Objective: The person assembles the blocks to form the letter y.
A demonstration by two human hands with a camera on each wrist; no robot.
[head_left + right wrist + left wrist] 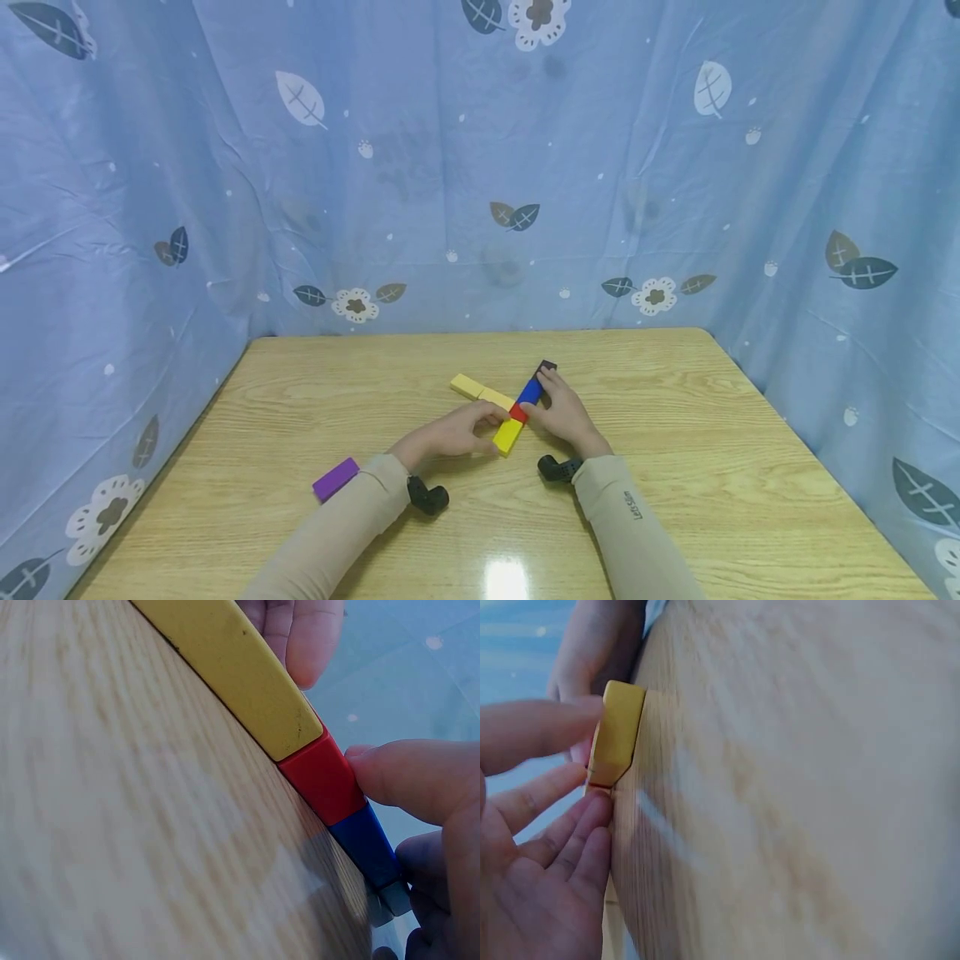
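Note:
A bright yellow block [507, 438], a red block [518, 412], a blue block [529, 393] and a dark block [548, 365] lie end to end in a slanting row. My left hand [453, 430] is beside the yellow and red blocks, its thumb apart from its fingers; in the left wrist view, fingertips are close to the yellow block [619, 731], contact unclear. Along the row's right side rests my right hand [568, 414]. Its thumb touches the red block [324, 778] in the right wrist view, while its fingers reach the blue and dark blocks.
Two paler yellow blocks, a nearer one [496, 399] and a farther one [467, 386], branch to the upper left from the row. A purple block [335, 479] lies by the left forearm. Behind the wooden table [712, 467] hangs a blue patterned curtain [420, 167].

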